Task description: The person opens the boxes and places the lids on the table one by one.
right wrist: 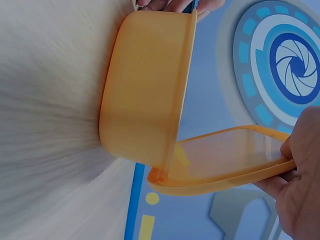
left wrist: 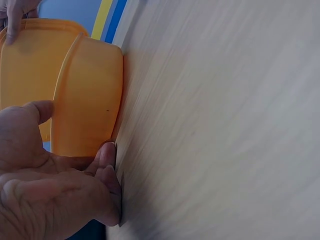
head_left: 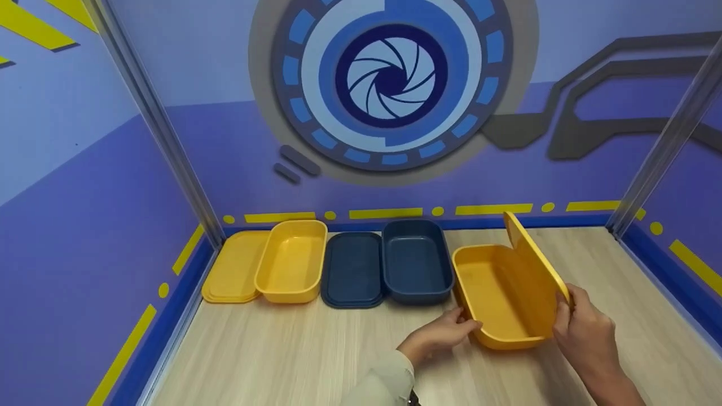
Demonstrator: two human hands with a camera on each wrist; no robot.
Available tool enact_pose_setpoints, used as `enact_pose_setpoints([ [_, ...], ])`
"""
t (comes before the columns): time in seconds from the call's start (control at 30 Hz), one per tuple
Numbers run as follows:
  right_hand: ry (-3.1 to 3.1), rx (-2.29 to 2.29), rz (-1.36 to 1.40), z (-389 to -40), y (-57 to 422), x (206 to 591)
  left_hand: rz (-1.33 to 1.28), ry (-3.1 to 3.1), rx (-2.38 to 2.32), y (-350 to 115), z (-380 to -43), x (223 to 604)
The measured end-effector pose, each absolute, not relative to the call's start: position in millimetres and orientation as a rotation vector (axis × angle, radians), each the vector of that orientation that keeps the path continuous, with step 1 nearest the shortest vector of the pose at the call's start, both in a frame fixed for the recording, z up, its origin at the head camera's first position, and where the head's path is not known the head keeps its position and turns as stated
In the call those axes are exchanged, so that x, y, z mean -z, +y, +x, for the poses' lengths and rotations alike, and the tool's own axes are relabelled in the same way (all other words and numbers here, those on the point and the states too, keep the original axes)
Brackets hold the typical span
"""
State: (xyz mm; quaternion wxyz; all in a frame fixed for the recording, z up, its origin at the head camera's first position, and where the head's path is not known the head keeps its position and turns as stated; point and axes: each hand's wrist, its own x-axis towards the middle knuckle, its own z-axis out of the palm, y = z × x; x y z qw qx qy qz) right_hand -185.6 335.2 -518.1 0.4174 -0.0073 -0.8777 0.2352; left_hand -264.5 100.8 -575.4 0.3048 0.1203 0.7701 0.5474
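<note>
At the right of the table stands an open orange-yellow food container [head_left: 510, 341]. Its matching lid [head_left: 538, 268] is tilted up steeply over the right side, leaning inward at the far end. My right hand [head_left: 589, 330] pinches the lid's near edge between thumb and fingers. In the right wrist view, the lid's [right wrist: 225, 182] other end meets the container's rim. My left hand [head_left: 440, 336] grips the container's near left side, thumb on the rim and fingers low against the wall. The left wrist view shows those fingertips [left wrist: 106, 155] close to the tabletop.
Left of this container stand a dark blue container [head_left: 417, 296] and a dark blue lid [head_left: 352, 270] lying flat. Further left are a yellow container [head_left: 290, 296] and a yellow lid [head_left: 234, 270]. Printed panels [head_left: 395, 186] wall the wooden table [head_left: 316, 361] at the back and sides.
</note>
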Motion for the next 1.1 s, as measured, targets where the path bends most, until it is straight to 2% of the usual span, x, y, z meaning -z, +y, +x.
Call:
enact_pose_setpoints([
  [0.6,-2.312,-0.813,-0.476,-193,374,540,0.294,2.063,-1.424,100,-268,575],
  [1.1,-2.748,-0.939,-0.697,-212,449,531,0.306,2.075,-1.410,99,-267,573],
])
